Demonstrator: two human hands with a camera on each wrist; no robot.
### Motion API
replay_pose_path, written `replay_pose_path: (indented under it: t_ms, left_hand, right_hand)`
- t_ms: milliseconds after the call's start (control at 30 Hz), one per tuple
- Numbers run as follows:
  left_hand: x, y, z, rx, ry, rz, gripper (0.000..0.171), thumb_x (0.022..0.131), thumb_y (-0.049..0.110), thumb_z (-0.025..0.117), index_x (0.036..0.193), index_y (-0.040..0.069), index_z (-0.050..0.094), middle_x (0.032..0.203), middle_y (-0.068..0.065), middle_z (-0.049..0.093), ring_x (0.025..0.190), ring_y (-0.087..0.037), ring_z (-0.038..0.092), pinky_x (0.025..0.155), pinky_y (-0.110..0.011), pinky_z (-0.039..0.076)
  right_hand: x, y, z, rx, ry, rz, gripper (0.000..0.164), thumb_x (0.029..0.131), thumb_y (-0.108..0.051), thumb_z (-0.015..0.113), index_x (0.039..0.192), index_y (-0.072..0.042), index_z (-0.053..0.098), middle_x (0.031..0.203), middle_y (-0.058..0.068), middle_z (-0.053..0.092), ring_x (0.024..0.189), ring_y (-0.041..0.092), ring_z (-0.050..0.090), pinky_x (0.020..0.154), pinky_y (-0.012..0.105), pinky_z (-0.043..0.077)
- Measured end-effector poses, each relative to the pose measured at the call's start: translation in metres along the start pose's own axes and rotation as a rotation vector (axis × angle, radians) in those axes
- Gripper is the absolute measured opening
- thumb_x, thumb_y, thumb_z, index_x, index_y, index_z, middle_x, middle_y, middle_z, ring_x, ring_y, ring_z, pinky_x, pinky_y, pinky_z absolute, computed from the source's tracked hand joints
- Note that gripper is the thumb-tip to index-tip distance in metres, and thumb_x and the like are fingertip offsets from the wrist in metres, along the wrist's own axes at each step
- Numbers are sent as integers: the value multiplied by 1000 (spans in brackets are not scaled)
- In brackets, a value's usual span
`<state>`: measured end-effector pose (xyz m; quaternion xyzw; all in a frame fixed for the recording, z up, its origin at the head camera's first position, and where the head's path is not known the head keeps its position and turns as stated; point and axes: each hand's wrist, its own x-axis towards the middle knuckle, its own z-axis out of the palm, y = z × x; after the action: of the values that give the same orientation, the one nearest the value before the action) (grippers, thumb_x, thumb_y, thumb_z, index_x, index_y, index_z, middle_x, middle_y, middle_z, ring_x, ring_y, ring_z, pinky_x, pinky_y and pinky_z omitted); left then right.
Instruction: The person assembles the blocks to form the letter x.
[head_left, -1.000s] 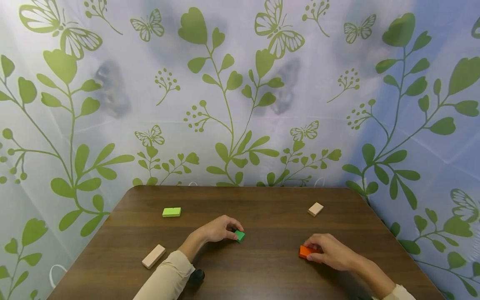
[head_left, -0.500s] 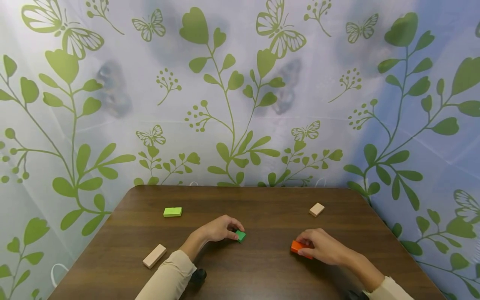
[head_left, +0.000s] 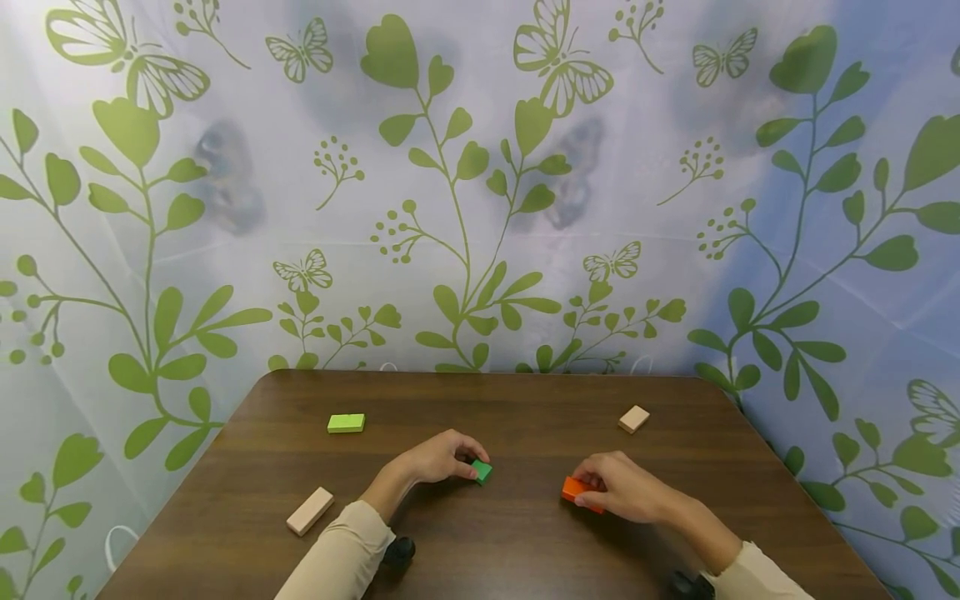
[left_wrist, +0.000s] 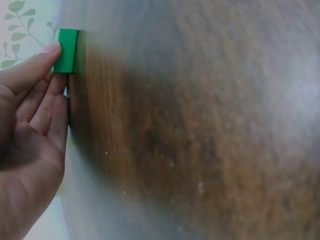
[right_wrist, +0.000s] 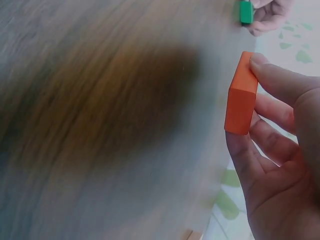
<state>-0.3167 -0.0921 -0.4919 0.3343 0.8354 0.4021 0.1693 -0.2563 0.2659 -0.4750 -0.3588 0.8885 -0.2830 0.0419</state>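
Observation:
Near the middle of the table, my left hand pinches a green wooden block between thumb and fingers. In the left wrist view the thumb lies along one face of the green block, close over the table top. To the right of it, my right hand holds an orange wooden block, its thumb on the near side and fingers behind. The right wrist view shows the orange block gripped near its end, with the green block in the left hand farther off.
On the brown table, a lime-green block lies at the back left and a plain wood block at the front left. Another plain block lies at the back right. A leaf-patterned curtain hangs behind the table.
My right hand has carried the orange block leftward and slightly away from me, nearer the green block. The left hand stays in place with the green block.

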Motion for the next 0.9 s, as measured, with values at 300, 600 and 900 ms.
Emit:
replay_pose_path:
  t_ms: [300, 600, 900]
  left_hand:
    - [2, -3, 1, 1, 3, 4, 20, 92, 1, 77, 110, 10, 76, 105, 6, 70, 99, -12, 62, 88, -29, 50]
    - [1, -2, 1, 0, 3, 12, 20, 92, 2, 77, 111, 9, 76, 105, 6, 71, 99, -12, 63, 88, -29, 51]
    - [0, 0, 0, -9, -1, 13, 21, 91, 1, 77, 111, 7, 77, 107, 2, 72, 99, -14, 64, 88, -30, 52]
  right_hand:
    - [14, -5, 10, -38, -7, -18, 17, 95, -26, 78, 102, -11, 74, 86, -16, 61, 75, 1, 56, 65, 25, 51]
    - [27, -14, 18, -86, -11, -15, 20, 94, -28, 80, 102, -10, 75, 89, -12, 64, 78, 3, 57, 68, 26, 51]
    - [39, -19, 25, -83, -17, 4, 20, 93, -26, 81, 102, -10, 75, 89, -12, 64, 79, 3, 57, 69, 26, 51]
